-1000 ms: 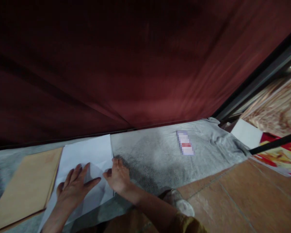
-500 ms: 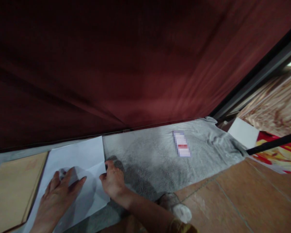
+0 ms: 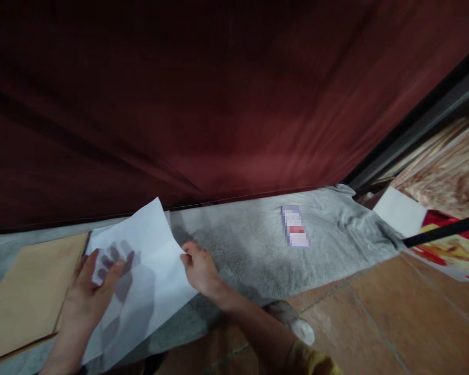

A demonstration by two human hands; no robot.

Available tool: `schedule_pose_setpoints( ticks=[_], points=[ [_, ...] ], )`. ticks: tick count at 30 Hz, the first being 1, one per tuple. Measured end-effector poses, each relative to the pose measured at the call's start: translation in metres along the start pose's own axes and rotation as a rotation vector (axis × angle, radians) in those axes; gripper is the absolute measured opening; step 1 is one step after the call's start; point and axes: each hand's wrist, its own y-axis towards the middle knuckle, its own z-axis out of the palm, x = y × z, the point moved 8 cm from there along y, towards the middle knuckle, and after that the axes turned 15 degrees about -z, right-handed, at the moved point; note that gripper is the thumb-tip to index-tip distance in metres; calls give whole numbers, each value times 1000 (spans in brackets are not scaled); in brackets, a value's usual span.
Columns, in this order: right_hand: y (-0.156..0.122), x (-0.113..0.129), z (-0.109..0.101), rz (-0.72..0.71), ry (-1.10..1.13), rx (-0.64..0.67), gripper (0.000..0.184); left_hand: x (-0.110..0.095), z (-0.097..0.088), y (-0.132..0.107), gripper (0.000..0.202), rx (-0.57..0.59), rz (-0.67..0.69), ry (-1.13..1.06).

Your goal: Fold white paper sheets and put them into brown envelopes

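Note:
A white sheet of paper [image 3: 148, 260] lies partly lifted over a grey towel [image 3: 250, 255] on the floor. My left hand [image 3: 86, 291] is at the sheet's left side, its fingers tucked under the paper and showing through as a shadow. My right hand [image 3: 198, 268] pinches the sheet's right edge and holds it a little off the towel. A tan board [image 3: 27, 291] lies to the left, just beside my left hand.
A dark red curtain [image 3: 219, 104] hangs along the back. A small blurred card [image 3: 296, 233] rests on the towel to the right. Tiled floor [image 3: 394, 317] lies in front, with white paper [image 3: 400, 211] and a colourful printed sheet [image 3: 453, 250] at far right.
The paper has gone from lying flat under my left palm to being lifted. My left fingers have slid beneath it, and my right hand has raised its right edge.

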Motion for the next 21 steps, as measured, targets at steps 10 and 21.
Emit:
schedule_pose_setpoints(
  ticks=[10, 21],
  points=[
    [-7, -47, -69, 54, 454, -260, 12, -28, 32, -31, 37, 298, -341, -747],
    [-15, -49, -96, 119, 765, -246, 36, -70, 74, -45, 50, 566, -223, -789]
  ],
)
